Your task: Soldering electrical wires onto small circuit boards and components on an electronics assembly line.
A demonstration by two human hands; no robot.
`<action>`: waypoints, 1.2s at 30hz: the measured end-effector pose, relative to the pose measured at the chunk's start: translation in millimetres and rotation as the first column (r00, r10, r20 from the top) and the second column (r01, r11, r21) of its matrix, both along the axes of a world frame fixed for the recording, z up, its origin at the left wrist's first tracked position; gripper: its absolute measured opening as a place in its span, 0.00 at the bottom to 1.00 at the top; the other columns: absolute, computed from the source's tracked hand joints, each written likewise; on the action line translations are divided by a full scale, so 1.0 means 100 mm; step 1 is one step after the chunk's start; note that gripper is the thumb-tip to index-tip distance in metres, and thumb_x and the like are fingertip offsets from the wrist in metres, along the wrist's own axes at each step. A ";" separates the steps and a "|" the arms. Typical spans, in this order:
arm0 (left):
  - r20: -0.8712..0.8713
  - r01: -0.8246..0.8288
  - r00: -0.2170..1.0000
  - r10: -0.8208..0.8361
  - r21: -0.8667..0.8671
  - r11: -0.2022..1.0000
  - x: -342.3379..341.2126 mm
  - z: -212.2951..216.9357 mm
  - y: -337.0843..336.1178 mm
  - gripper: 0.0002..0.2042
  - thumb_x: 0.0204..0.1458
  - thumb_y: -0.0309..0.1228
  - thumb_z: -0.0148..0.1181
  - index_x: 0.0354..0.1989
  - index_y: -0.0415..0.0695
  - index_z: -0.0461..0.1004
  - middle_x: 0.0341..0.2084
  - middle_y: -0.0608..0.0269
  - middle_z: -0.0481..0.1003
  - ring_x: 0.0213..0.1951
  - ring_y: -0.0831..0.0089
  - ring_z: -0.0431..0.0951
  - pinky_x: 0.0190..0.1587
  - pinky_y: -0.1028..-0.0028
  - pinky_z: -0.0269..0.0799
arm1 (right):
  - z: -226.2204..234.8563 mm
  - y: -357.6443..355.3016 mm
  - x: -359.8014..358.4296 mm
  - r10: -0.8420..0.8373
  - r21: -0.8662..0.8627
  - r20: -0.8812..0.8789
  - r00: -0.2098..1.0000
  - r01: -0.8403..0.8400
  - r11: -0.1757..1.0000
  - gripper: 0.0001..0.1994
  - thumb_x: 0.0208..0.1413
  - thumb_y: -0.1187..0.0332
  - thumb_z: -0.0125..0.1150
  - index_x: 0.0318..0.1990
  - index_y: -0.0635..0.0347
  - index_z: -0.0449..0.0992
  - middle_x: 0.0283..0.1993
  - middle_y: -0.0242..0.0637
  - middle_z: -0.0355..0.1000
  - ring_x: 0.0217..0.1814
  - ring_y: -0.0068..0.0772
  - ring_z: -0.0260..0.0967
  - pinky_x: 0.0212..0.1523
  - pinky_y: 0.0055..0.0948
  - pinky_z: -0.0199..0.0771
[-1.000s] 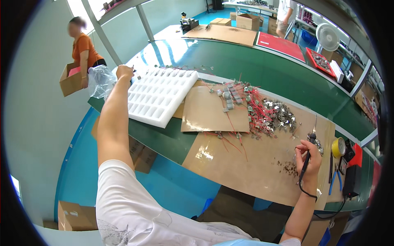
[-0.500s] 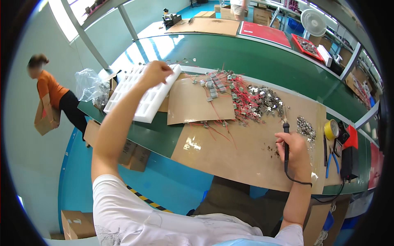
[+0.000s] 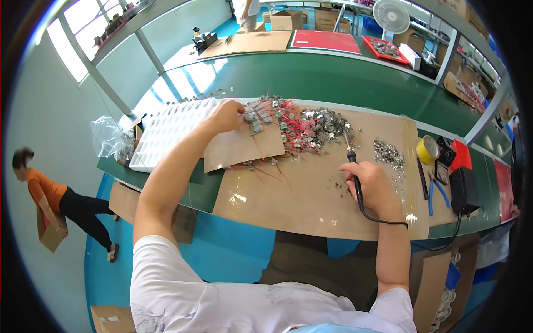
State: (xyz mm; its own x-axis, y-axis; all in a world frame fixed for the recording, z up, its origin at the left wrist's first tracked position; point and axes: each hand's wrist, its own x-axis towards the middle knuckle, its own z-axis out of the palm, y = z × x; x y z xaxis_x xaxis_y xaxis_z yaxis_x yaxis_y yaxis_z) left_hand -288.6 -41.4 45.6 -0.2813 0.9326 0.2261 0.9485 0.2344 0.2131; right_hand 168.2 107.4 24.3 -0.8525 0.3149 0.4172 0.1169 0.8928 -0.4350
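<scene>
My left hand [image 3: 226, 116] reaches across the right end of a white tray with rows of slots [image 3: 172, 130]. Its fingers are bent together beside small grey blocks with wires [image 3: 256, 119]; what they pinch, if anything, is hidden. These blocks lie on a cardboard sheet [image 3: 239, 149]. In my right hand [image 3: 373, 186] is a soldering iron [image 3: 355, 175], its tip up toward a heap of small metal parts [image 3: 327, 125]. Red-wired pieces [image 3: 294, 130] are tangled against that heap's left side. A smaller pile of silvery parts [image 3: 390, 154] lies right of the iron.
At the right are a yellow tape roll [image 3: 427, 150], blue-handled pliers [image 3: 438, 197] and a black box [image 3: 463, 191] with a cable. A clear plastic bag [image 3: 111, 136] sits by the tray. A person in orange [image 3: 47, 191] carries a carton at far left.
My left hand has gone from above the white tray to the grey blocks. My right hand still holds the iron in much the same place. The view has shifted, and the person in orange has moved.
</scene>
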 end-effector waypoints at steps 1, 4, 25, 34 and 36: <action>0.012 -0.028 1.000 0.028 0.011 1.000 0.01 0.02 -0.01 0.17 0.47 0.27 0.65 0.47 0.39 0.87 0.40 0.45 0.86 0.44 0.50 0.86 0.52 0.62 0.81 | 0.00 0.01 0.00 0.004 -0.013 -0.004 1.000 -0.004 1.000 0.16 0.52 0.77 0.66 0.50 0.52 0.81 0.33 0.42 0.76 0.38 0.49 0.76 0.39 0.46 0.78; 0.154 -0.086 0.984 0.087 -0.012 0.996 -0.02 0.05 -0.04 0.14 0.49 0.27 0.67 0.44 0.39 0.87 0.36 0.49 0.87 0.40 0.59 0.87 0.47 0.65 0.82 | -0.02 0.02 0.00 0.007 -0.015 -0.018 1.000 -0.007 1.000 0.19 0.48 0.83 0.67 0.48 0.55 0.80 0.33 0.38 0.77 0.38 0.48 0.77 0.40 0.43 0.79; 0.078 0.547 0.792 -0.605 0.349 0.761 1.57 0.58 -0.53 0.13 0.53 0.14 0.63 0.45 0.39 0.84 0.50 0.53 0.85 0.48 0.65 0.87 0.44 0.72 0.84 | -0.03 0.14 0.07 -0.031 -0.118 -0.133 0.991 0.015 0.993 0.19 0.51 0.81 0.67 0.52 0.55 0.80 0.35 0.41 0.78 0.37 0.46 0.78 0.39 0.40 0.79; 0.141 0.909 0.393 -0.909 0.088 0.407 2.28 -0.12 -0.45 0.09 0.44 0.15 0.62 0.32 0.40 0.82 0.52 0.56 0.84 0.54 0.58 0.86 0.35 0.64 0.87 | -0.04 0.19 0.07 -0.068 -0.196 -0.253 0.965 0.018 0.980 0.21 0.52 0.82 0.67 0.54 0.55 0.80 0.34 0.38 0.79 0.33 0.36 0.78 0.36 0.32 0.78; 0.169 0.911 0.383 -0.908 0.093 0.402 2.26 -0.14 -0.36 0.09 0.42 0.15 0.62 0.31 0.40 0.81 0.52 0.57 0.84 0.52 0.58 0.86 0.34 0.64 0.86 | -0.03 0.16 0.06 -0.036 -0.225 -0.227 0.973 -0.017 0.974 0.21 0.52 0.82 0.68 0.54 0.55 0.80 0.35 0.38 0.80 0.33 0.37 0.78 0.37 0.33 0.78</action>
State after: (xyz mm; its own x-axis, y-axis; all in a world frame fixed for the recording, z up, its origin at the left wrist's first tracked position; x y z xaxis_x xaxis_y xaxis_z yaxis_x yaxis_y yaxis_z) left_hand -62.2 -76.9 31.5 0.7074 0.6568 0.2610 0.5445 -0.7419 0.3912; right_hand 174.4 123.2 21.0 -0.7392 0.4305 0.5180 -0.0009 0.7684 -0.6400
